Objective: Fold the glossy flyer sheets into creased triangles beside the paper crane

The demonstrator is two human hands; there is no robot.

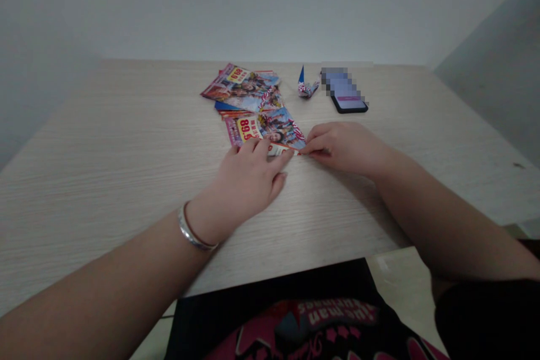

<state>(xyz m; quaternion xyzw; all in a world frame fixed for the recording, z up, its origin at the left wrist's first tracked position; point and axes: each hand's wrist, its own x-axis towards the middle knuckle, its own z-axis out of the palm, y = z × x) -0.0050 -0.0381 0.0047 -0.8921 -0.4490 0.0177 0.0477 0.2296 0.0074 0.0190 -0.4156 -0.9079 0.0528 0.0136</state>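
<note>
Multicoloured flat printed-paper leaflet (280,124) on pale wood-grain bench (126,180), left hand (247,177) spread over its near edge, right hand (348,146) pinching near-right corner; looks light, thin, easily creased, best held by edges.

"What lies on the pale wood-grain table (105,140)?"

"A leaflet pile (251,98), a single leaflet (270,124) at its near side, a folded paper figure (304,89) and, at right, a smartphone (350,89)."

Paper leaflet (274,126), shiny metal bangle (186,229)
</note>
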